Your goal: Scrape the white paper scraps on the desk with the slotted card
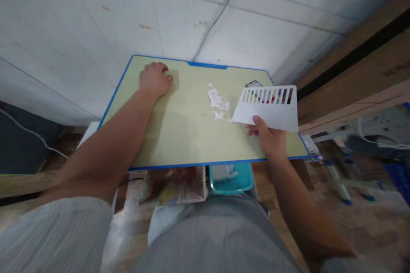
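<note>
My right hand (pixel 267 136) grips the lower edge of a thin white sheet (pixel 265 113) with a row of slots along its far side, thumb on top. The sheet is tilted over the right part of a small pale-yellow table (pixel 188 132) with a blue rim. My left hand (pixel 155 80) rests at the table's far left, fingers loosely curled and the thumb apart from them. A dark spot shows between thumb and finger; I cannot tell what it is. Between my hands lies a loose pile of white paper scraps (pixel 216 99).
Behind the slotted sheet lies a dark-rimmed item (pixel 253 84), partly hidden. Below the table's front edge are a teal bin (pixel 231 190) holding white bits and a box (pixel 174 185). A white wall (pixel 128 21) stands behind; brown cardboard (pixel 352 68) is at the right.
</note>
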`<state>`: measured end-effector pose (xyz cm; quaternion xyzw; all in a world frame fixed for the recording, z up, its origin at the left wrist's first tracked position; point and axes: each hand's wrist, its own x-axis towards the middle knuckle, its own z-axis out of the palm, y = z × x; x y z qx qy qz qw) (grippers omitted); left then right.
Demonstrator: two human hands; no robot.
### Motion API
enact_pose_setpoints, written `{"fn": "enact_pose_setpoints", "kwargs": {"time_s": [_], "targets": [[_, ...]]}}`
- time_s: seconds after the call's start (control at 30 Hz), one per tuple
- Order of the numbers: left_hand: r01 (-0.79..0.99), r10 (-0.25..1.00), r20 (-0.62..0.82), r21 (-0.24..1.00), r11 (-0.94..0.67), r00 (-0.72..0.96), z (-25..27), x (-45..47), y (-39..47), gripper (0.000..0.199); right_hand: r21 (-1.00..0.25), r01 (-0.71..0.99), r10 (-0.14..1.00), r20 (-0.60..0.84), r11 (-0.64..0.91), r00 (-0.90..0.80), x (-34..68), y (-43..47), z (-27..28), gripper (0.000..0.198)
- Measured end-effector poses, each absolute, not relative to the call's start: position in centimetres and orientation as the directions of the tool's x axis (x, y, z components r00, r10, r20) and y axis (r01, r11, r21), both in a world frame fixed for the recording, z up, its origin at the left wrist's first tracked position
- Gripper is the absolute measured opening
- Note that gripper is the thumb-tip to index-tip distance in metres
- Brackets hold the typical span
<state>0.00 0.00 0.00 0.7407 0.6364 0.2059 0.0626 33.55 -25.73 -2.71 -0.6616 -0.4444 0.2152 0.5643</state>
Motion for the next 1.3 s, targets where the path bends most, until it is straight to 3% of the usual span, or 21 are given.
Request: {"fn": "enact_pose_setpoints", "kwargs": {"time_s": [0.2,0.37,0.67,1.3], "targets": [[0.852,0.971,0.220,0.488,-0.188,0.088,-0.6,-0.3,0.5,0.070,-0.958,0.283,0.812,0.193,0.036,0.551,34.2,-23.6,-2.4,0.048],[0.880,0.970,0.226,0.439,-0.184,0.090,-0.7,-0.2,0.6,0.064,-0.969,0.240,0.816,0.183,0.056,0.548,34.8,-23.0,-2.7,0.047],[0.864,0.973,0.210,0.467,-0.190,0.101,-0.8,-0.4,0.9,0.066,-0.964,0.256,0.801,0.204,0.066,0.563,34.6,-22.9,-2.8,0.044],[0.880,0.969,0.231,0.437,-0.185,0.089,-0.4,-0.1,0.5,0.051,-0.957,0.291,0.753,0.206,0.021,0.625,34.4,-23.2,-2.4,0.044]]}}
